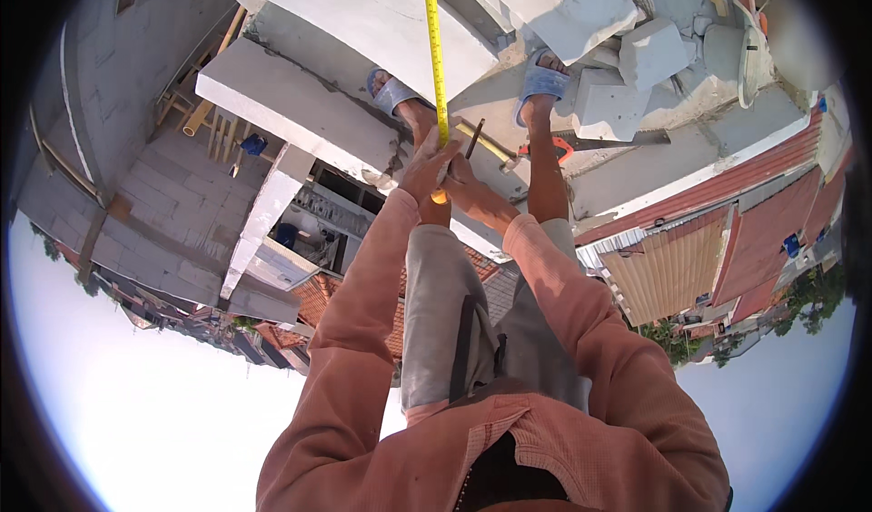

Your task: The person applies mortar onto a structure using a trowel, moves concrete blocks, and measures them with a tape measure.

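My left hand (423,169) is closed around a tape measure, whose yellow blade (434,49) runs straight away from me over a large pale block (363,17). A yellow bit of its case (440,197) shows below the fingers. Close beside it, my right hand (474,194) grips a thin dark pencil (474,138) that points up and away. The two hands nearly touch, in front of my knees. A handsaw (613,139) with an orange handle lies beyond my right leg, and a yellow strip-like tool (484,141) lies between my feet.
My feet in blue sandals (545,83) stand among pale blocks on a ledge. Broken block pieces (652,53) lie at the far right. A long block (282,103) lines the left edge, with a drop past it. Corrugated roofs (672,267) lie lower at the right.
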The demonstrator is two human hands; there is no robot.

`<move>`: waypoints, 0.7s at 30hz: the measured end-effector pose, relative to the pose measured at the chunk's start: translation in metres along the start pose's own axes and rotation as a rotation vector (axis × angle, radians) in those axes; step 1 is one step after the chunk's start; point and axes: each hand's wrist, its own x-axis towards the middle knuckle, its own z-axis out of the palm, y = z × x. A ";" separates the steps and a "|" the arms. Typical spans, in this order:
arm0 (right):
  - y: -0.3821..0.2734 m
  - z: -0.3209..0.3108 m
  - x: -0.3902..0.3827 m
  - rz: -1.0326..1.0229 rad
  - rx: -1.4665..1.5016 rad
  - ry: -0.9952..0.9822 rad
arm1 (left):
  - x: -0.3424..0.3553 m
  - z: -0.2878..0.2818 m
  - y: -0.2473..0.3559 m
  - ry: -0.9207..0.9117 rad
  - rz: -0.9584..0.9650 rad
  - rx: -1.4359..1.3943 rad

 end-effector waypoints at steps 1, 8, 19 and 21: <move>0.008 0.010 0.002 0.000 0.020 0.010 | -0.006 -0.003 -0.006 -0.016 -0.008 0.014; -0.016 -0.014 0.006 0.188 0.429 -0.102 | -0.034 -0.110 -0.020 -0.237 -0.316 0.268; -0.022 -0.104 0.109 -0.234 0.887 0.432 | 0.032 -0.218 0.059 -0.431 -0.233 1.090; -0.027 -0.091 0.119 -0.227 0.866 0.324 | 0.018 -0.193 0.053 -0.468 -0.363 0.914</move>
